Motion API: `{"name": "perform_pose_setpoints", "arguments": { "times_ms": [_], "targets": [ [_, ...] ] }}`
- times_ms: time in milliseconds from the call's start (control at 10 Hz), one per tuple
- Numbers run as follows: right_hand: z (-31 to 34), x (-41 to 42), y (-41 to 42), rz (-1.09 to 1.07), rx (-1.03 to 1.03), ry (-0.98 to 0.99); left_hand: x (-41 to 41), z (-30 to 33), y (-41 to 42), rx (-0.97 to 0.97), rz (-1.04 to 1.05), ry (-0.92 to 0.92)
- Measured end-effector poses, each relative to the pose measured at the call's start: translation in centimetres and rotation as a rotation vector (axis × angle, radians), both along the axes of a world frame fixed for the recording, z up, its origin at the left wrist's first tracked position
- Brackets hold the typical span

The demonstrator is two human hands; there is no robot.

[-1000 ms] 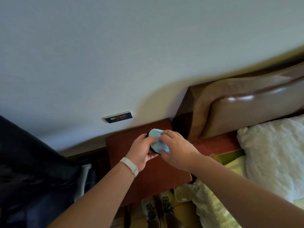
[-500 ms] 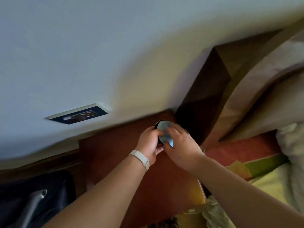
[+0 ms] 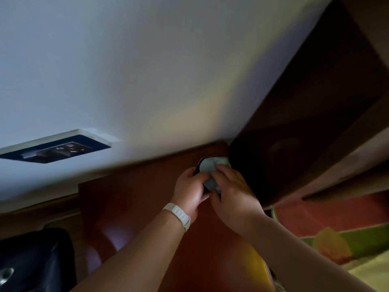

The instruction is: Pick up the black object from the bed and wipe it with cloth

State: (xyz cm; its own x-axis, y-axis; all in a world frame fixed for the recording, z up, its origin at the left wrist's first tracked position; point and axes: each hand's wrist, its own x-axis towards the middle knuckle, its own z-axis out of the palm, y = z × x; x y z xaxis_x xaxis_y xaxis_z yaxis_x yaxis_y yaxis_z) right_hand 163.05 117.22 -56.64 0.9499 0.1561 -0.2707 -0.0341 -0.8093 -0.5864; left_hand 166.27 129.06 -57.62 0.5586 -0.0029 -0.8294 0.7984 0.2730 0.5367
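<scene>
Pickup done: my left hand (image 3: pixel 190 189) grips black object (image 3: pixel 197 166) above tabletop (image 3: pixel 134 192). Right hand (image 3: pixel 232 193) presses cloth (image 3: pixel 208 167) on it. Wiping underway, unfinished.

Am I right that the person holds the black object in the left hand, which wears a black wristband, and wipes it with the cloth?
Not quite: the head view shows the wristband on the left hand is white. The black object and cloth are as stated.

readable text: none anywhere, honestly
wall socket panel (image 3: pixel 55 149): dark plate, just blurry marks, no letters I can make out
wristband (image 3: pixel 178 216): plain white, no logo or number showing
black object (image 3: pixel 197 166): no label visible
</scene>
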Motion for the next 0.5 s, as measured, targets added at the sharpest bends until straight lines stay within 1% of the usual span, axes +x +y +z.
{"name": "perform_pose_setpoints", "arguments": {
  "times_ms": [100,200,300,400,500],
  "targets": [
    [-0.3,-0.2,0.3,0.005,-0.037,-0.006,-0.7,0.2,-0.2,0.105,0.049,-0.005],
    [-0.4,0.1,0.3,0.046,-0.08,0.046,-1.1,0.6,0.2,0.175,0.05,0.016],
    [-0.1,0.4,0.0,0.115,-0.058,0.134,-0.7,1.7,1.1,0.131,0.074,0.158],
    [1.1,0.5,-0.3,0.142,0.021,0.164,-0.7,2.9,2.2,0.12,0.057,0.211],
    [3.1,0.0,-1.0,0.076,0.029,0.133,-1.0,5.2,2.9,0.137,0.009,0.196]
  ]
}}
